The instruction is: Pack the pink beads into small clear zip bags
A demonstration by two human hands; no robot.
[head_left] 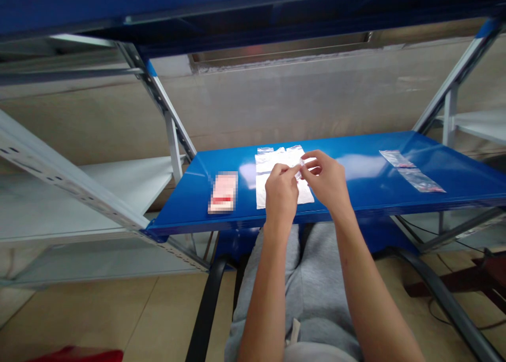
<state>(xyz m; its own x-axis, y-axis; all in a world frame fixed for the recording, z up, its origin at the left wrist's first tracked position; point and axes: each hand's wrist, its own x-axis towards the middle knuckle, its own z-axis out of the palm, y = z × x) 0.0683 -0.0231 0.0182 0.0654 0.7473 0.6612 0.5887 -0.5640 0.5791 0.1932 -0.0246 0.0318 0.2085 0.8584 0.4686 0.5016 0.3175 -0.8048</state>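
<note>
My left hand [280, 198] and right hand [326, 183] are up together just above the blue steel shelf [367, 193], both on one small clear plastic piece [301, 165], too small and glary to say exactly what it is. It sits between my hands, held above the shelf as far as I can tell. My left fingers [285, 168] are pressed together, thumb and forefinger pinching one side of it. My right fingers [312, 160] pinch the other side, with the spare ones slightly spread and clear of it. Directly under my hands lies a pale stack of clear plastic bags [264, 191], partly hidden by them. Best to keep the pinch right at the fingertips, light but even, since thin film likely creases or slips, and keep both wrists up off the stack. Well off to the left is a blurred pink-and-white packet [223, 192]. Off to the right are two clear bags with red marks [411, 170], lying end to end. Below the shelf are my grey trousers [316, 283].
</note>
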